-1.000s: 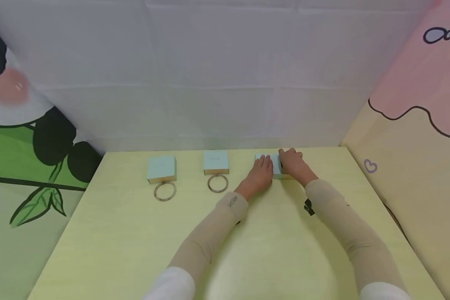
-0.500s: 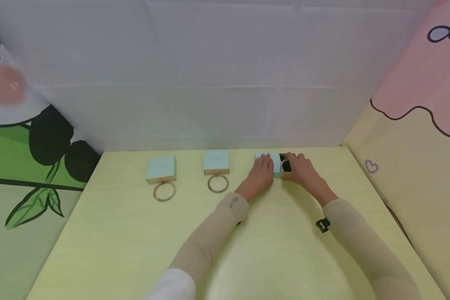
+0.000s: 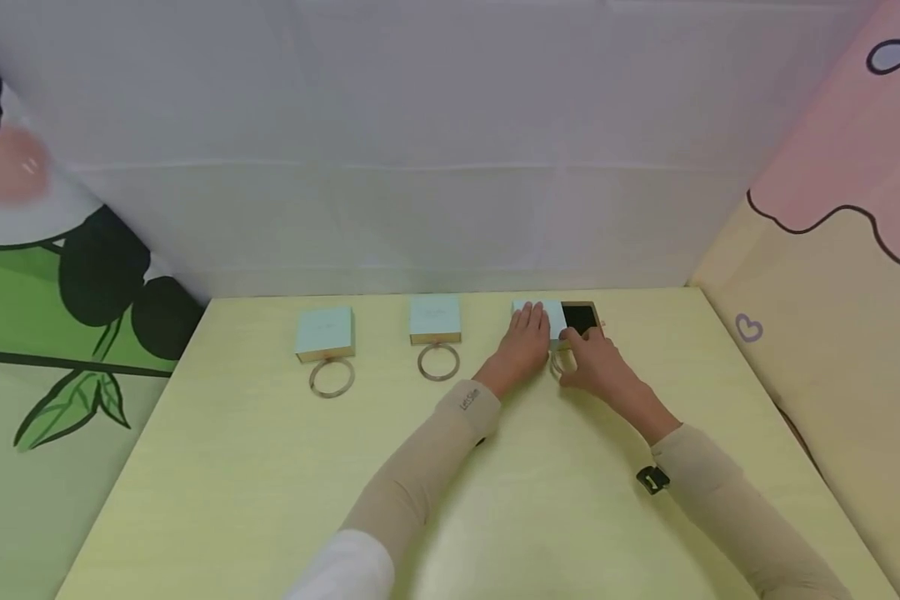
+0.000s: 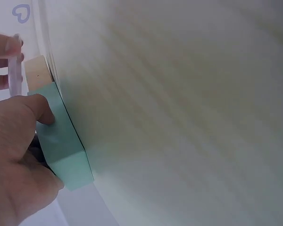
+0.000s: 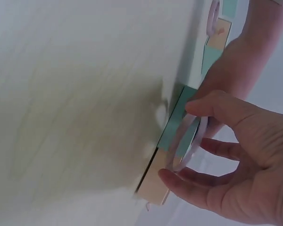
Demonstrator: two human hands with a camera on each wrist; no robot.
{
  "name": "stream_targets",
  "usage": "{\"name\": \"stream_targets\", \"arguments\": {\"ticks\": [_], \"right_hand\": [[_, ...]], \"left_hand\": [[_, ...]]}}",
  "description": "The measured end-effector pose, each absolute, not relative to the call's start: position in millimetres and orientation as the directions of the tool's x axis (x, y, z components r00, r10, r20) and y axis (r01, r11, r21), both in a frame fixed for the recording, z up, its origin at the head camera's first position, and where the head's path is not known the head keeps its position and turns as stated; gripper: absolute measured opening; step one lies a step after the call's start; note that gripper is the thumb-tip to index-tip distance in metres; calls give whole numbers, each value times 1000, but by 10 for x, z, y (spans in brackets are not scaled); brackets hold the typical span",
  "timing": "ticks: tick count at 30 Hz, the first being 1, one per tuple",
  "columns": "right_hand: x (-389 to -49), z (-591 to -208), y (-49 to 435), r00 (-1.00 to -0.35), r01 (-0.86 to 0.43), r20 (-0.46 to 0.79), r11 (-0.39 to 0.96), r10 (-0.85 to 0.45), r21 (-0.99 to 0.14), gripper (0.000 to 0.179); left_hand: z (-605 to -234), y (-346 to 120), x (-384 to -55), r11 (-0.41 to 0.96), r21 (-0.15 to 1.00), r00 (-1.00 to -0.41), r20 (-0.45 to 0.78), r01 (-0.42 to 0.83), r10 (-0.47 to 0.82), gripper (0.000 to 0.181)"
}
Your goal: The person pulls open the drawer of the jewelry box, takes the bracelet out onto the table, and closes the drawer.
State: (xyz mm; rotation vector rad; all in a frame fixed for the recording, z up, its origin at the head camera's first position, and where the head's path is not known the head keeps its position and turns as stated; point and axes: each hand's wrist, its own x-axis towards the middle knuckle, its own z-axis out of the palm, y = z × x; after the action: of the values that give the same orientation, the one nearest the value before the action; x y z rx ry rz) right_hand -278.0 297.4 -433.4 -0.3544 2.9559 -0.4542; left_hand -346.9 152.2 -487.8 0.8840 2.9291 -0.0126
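Note:
A pale blue drawer box (image 3: 557, 317) lies near the table's back edge, its tan, black-lined drawer (image 3: 581, 317) slid out to the right. My left hand (image 3: 523, 342) grips the blue sleeve; in the left wrist view the thumb presses the box's front side (image 4: 61, 134). Between thumb and fingers, my right hand (image 3: 600, 367) pinches a pale translucent bangle (image 5: 178, 136), held just in front of the box. The drawer's front wall (image 5: 153, 174) shows behind the bangle in the right wrist view. Part of the sleeve is hidden under my left hand.
Two more blue boxes stand to the left, one in the middle (image 3: 435, 317) and one farther left (image 3: 324, 331). Before them lie a bangle (image 3: 421, 369) and another bangle (image 3: 312, 385). A white cloth wall (image 3: 435, 217) rises behind the table (image 3: 540, 500).
The drawer has come out of the sleeve to the right. My right hand has moved from the drawer to the front with a bangle pinched in it. My left hand stays on the box.

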Motion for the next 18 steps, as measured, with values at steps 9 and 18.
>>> {"name": "stream_targets", "arguments": {"ticks": [9, 18], "right_hand": [[-2820, -4453, 2921, -933, -263, -199, 945, -301, -195, 54], [-2861, -4412, 2942, -924, -271, -211, 935, -319, -229, 55]], "left_hand": [[-4890, 1511, -3439, 834, 42, -831, -79, 549, 551, 65], [-4860, 1514, -3460, 835, 49, -831, -81, 548, 551, 70]]}}
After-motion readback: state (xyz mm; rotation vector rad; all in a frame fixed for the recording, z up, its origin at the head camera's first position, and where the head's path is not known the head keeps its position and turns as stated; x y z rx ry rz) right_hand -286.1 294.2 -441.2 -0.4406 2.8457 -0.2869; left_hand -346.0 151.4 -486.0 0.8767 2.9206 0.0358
